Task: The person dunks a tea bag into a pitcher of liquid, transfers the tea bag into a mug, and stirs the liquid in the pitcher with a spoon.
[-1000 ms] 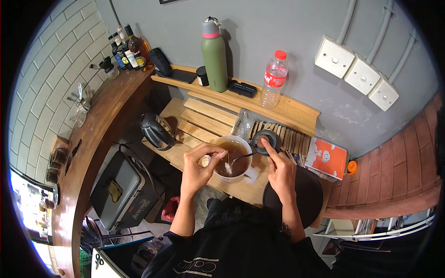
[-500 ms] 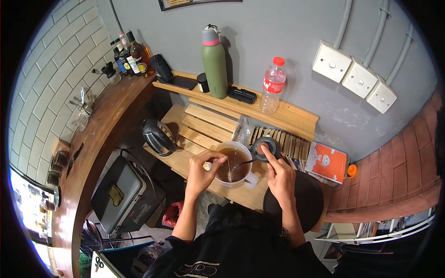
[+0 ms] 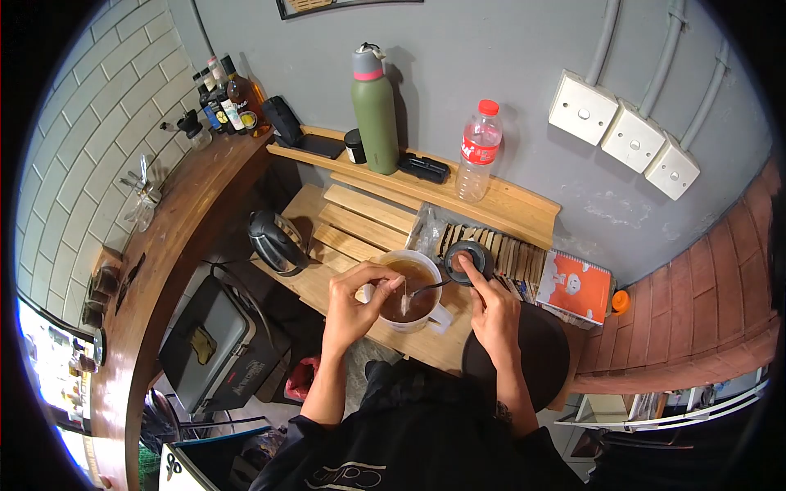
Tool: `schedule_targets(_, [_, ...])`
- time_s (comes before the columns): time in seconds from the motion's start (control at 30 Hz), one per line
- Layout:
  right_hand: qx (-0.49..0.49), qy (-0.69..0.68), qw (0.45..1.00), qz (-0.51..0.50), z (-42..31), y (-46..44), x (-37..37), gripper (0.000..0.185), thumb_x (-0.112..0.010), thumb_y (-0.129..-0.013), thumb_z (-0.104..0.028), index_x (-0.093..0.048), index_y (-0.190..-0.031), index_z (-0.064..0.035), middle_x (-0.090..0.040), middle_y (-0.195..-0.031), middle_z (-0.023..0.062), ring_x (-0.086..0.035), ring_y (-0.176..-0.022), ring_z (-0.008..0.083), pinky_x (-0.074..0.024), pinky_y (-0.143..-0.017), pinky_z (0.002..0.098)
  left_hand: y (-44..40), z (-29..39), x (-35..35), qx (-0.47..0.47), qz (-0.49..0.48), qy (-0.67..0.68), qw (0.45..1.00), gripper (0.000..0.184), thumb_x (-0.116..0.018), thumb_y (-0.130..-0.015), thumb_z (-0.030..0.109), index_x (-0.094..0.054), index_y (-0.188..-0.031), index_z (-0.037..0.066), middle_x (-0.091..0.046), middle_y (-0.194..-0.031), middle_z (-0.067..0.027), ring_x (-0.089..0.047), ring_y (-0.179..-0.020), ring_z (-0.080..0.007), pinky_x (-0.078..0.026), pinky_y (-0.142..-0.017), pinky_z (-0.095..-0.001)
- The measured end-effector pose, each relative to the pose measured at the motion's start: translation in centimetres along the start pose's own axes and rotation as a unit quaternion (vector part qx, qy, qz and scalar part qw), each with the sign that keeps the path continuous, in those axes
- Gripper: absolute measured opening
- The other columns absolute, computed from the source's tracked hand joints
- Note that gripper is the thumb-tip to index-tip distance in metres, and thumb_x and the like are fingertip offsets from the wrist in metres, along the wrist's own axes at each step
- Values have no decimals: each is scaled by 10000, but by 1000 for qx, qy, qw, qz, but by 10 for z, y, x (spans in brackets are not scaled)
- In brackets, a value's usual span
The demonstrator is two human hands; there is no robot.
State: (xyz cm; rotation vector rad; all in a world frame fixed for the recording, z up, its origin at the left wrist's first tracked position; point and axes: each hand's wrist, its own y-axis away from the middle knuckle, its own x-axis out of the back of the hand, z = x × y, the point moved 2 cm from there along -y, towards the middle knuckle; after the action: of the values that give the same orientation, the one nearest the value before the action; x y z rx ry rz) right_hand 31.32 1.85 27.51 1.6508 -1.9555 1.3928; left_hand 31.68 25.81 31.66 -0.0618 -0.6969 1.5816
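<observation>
A clear pitcher (image 3: 436,317) of brown liquid stands on the slatted wooden bench, its handle toward the lower right. Over its left rim my left hand (image 3: 354,303) is closed, thumb and index finger pinching a thin string. From that string hangs a pale tea bag (image 3: 405,304) at the liquid. Right of the rim is a round dark-grey object (image 3: 483,255), from which a thin black stem (image 3: 427,288) reaches into the pitcher. My right hand (image 3: 494,315) grips this object, index finger stretched over its top and the other fingers curled; its exact kind is unclear.
A black kettle (image 3: 276,243) stands left on the bench. Behind the pitcher, a ledge holds a green flask (image 3: 375,114) and a plastic bottle (image 3: 480,151). Books (image 3: 512,262) and an orange notebook (image 3: 575,286) lie right. A round black seat (image 3: 532,356) is below my right forearm.
The tea bag hangs a little higher and shows more clearly above the liquid. My left hand has shifted very slightly; my right hand keeps its place. The whole view has drifted slightly.
</observation>
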Motion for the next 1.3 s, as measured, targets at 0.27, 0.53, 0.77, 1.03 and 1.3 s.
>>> schedule_targets(0.27, [-8, -16, 1000, -1, -1, -3, -1, 674, -667, -850, 102, -619, -1416, -259, -537, -719, 140, -546, -634, 333, -472, -652, 460, 2, -19, -6, 38, -5, -3, 999, 92, -764, -863, 32, -761, -943, -13, -739, -865, -117, -694, -758, -194, -537, -711, -304])
schedule_targets(0.53, [0, -19, 1000, 2, 1, -3, -5, 676, -670, -867, 68, -600, -1431, -296, -511, -698, 120, -534, -614, 317, -468, -624, 452, 0, -21, -2, 29, 2, -3, 1000, 103, -767, -865, 36, -760, -955, -14, -738, -862, -120, -696, -764, -190, -540, -715, -303])
schedule_targets(0.77, [6, -5, 1000, 2, -1, -5, -3, 690, -675, -877, 37, -578, -1450, -335, -480, -679, 103, -527, -591, 300, -468, -589, 448, 3, -7, 2, 16, 2, 0, 1000, 105, -769, -864, 38, -763, -958, -9, -738, -859, -118, -695, -758, -194, -534, -704, -308])
schedule_targets(1.03, [10, -4, 1000, 3, 0, -3, -5, 738, -666, -849, 77, -573, -1456, -333, -482, -684, 107, -530, -601, 307, -471, -597, 449, 5, -20, -1, 40, -3, 0, 999, 97, -770, -866, 44, -763, -946, -10, -732, -843, -114, -684, -743, -187, -531, -705, -307])
schedule_targets(1.3, [21, 1, 1000, 12, -4, -4, -6, 750, -665, -844, 83, -571, -1457, -340, -484, -699, 104, -522, -593, 306, -475, -599, 450, 4, -21, -1, 38, -1, -2, 999, 99, -765, -874, 49, -760, -950, -14, -735, -854, -119, -691, -760, -189, -536, -722, -309])
